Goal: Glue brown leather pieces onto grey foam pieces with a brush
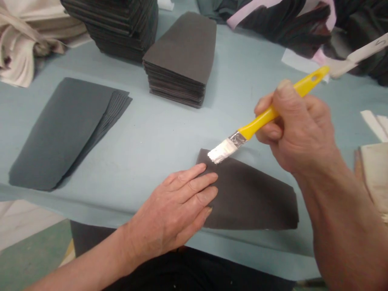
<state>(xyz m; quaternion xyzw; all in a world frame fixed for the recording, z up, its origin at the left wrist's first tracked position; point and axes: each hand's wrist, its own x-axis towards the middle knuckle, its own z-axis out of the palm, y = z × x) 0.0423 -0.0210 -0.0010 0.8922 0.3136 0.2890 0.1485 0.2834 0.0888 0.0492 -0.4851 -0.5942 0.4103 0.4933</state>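
Note:
A dark, tapered sheet (251, 198) lies near the front edge of the table, perhaps with others under it. My left hand (178, 206) rests flat on its left end, fingers stretched out. In my right hand (300, 121) is a paintbrush with a yellow handle (260, 123), gripped in a closed fist. The brush's bristles (222, 150), coated in something white, are over the sheet's upper left corner. Whether they touch it I cannot tell.
A fanned pile of dark blue-grey sheets (60, 133) lies at the left. Farther back stand a stack of dark tapered pieces (184, 52) and a taller dark stack (124, 32). Beige cloth (27, 40) and dark fabric (279, 24) lie at the back of the blue-grey table (145, 141).

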